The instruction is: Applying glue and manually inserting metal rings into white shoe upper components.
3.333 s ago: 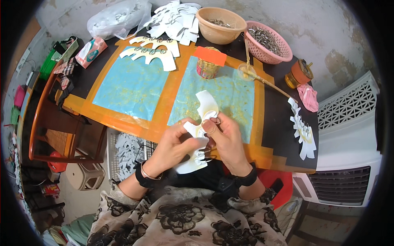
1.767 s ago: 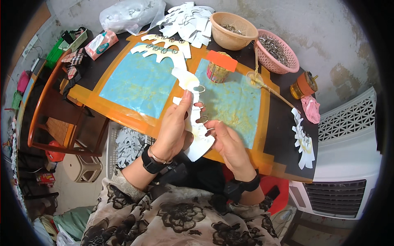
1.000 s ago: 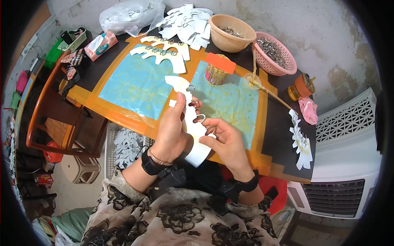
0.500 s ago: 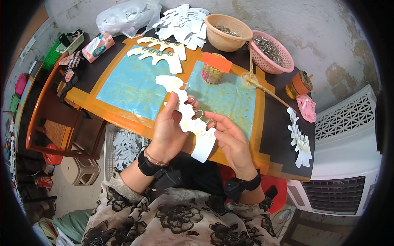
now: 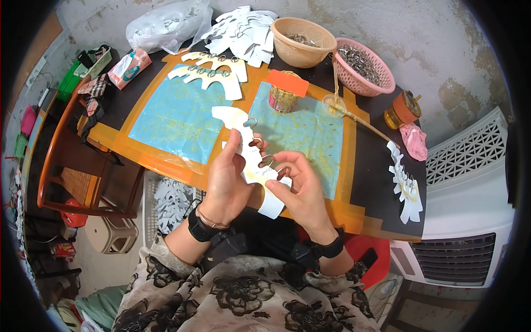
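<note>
Both hands hold a white strip [image 5: 251,161] with cut tabs, yellowish smears and several metal rings along its right edge. My left hand [image 5: 225,185] grips its left side, thumb up along the edge and fingers behind it. Near the lower end, my right hand [image 5: 303,193] has its thumb pressed on the strip's front, with fingers curled behind the lowest ring. Two similar yellow-smeared strips with rings [image 5: 213,79] lie beyond on a blue sheet [image 5: 177,122]. Another ringed strip [image 5: 406,191] rests at the table's right edge.
At the back are a pile of white pieces [image 5: 243,33], a plastic bag [image 5: 166,27], a tan basket [image 5: 304,50] and a pink basket [image 5: 365,66] of metal rings. A smeared tub [image 5: 283,100], a stick [image 5: 365,126] and a jar [image 5: 402,108] stand or lie right of centre.
My right hand has shifted slightly left, its thumb sliding from the strip's edge onto its front face. My left hand keeps nearly the same grip.
</note>
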Action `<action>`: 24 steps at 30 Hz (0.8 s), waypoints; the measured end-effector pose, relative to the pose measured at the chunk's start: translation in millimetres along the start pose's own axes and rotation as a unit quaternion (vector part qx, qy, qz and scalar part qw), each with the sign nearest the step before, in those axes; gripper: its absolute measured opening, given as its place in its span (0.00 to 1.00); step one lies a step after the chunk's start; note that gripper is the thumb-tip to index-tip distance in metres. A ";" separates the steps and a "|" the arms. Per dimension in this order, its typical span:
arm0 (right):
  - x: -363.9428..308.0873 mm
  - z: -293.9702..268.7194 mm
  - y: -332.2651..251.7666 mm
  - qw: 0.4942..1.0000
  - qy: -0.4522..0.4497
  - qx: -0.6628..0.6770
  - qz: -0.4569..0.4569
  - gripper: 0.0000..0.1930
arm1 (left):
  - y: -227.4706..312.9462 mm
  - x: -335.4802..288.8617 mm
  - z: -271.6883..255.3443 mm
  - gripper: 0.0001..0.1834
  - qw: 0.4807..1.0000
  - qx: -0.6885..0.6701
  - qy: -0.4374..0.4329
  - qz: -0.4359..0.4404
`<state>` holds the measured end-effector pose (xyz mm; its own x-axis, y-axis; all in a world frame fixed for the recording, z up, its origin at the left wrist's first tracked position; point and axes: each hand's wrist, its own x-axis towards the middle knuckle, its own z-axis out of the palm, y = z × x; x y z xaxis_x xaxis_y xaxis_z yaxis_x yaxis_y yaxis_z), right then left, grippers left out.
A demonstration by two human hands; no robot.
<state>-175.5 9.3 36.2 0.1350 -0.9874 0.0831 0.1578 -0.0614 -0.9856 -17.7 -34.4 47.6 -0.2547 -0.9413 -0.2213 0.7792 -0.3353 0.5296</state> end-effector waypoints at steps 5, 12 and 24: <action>-1.7 2.3 3.6 0.999 0.009 -0.014 -0.039 0.27 | 0.7 2.4 -7.5 0.18 0.999 -0.037 -0.014 -0.029; -8.6 4.1 6.6 0.997 0.011 0.028 -0.068 0.28 | 2.3 -0.4 -9.3 0.20 0.994 -0.041 -0.083 -0.063; -12.0 2.2 -13.1 0.993 -0.034 0.110 -0.005 0.34 | -9.3 -3.7 0.3 0.20 0.996 -0.061 -0.049 -0.030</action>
<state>-177.0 22.3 48.5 0.1971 -0.9741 0.1105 0.3693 -0.0306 -0.9288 -24.2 -27.9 43.7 -0.3530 -0.9207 -0.1663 0.8233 -0.3901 0.4122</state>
